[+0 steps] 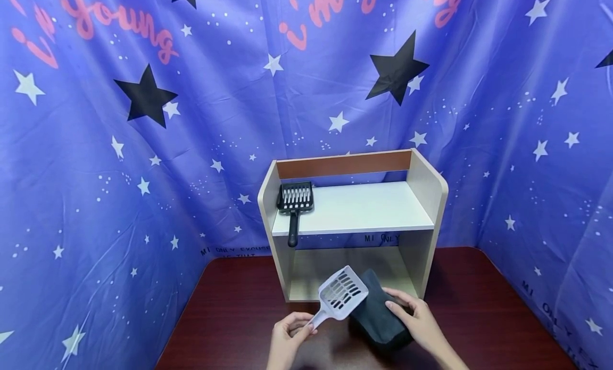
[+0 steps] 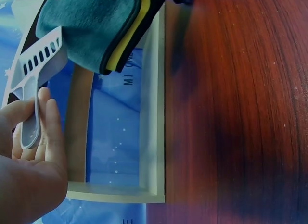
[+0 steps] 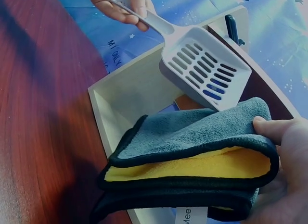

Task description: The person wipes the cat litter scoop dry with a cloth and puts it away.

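Note:
A light grey litter scoop (image 1: 342, 294) with a slotted head is held by its handle in my left hand (image 1: 290, 335), thumb on top and fingers beneath. My right hand (image 1: 415, 318) grips a folded microfibre cloth (image 1: 380, 314), dark grey-green outside. In the right wrist view the cloth (image 3: 192, 132) shows a yellow inner side, black edging and a white tag. The head of the scoop (image 3: 204, 65) is right by the cloth's upper fold and seems to touch it. Both are held above the table, in front of the shelf.
A two-tier wooden shelf (image 1: 433, 199) with a white upper board stands at the back of the dark red-brown table (image 1: 225, 306). A black slotted scoop (image 1: 294, 210) lies at the left of the upper board, its handle jutting over the front edge. Blue star-patterned fabric (image 1: 215, 120) hangs around the table.

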Available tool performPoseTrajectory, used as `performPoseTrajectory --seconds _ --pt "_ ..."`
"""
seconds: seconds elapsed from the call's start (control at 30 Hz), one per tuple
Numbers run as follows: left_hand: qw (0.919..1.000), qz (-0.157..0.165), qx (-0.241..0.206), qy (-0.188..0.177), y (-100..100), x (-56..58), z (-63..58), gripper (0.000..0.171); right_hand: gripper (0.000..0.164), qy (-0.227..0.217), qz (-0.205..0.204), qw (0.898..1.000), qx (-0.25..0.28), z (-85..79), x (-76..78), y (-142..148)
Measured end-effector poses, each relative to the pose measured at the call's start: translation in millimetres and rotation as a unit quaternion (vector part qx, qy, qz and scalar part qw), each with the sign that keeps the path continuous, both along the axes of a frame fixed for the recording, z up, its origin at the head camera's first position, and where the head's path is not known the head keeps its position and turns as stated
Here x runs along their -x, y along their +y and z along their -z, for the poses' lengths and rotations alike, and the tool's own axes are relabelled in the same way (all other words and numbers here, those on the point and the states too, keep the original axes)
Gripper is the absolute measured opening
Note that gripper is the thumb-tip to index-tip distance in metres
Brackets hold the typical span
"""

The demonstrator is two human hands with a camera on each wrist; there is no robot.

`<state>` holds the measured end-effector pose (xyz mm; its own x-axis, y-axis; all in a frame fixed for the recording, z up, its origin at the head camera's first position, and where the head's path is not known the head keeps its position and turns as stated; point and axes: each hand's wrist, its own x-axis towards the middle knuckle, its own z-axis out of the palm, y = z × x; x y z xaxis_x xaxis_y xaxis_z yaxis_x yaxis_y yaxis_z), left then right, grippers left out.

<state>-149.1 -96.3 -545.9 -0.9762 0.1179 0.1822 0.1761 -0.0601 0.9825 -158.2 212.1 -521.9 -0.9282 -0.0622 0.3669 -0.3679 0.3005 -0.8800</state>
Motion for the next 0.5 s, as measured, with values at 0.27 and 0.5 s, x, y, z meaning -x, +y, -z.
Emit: performPoseTrajectory --seconds 0.27,0.5 --pt "0.9949 -0.012 0.092 0.039 10.9 -5.9 0.1 0.020 0.032 0.005 -0.003 1.000 0.026 -3.0 2.8 -6.6" --pt "0.9881 -0.002 0.131 0.081 19.8 -8.1 1.3 0.025 0.035 0.008 -0.024 0.998 0.050 -2.1 6.8 -14.0"
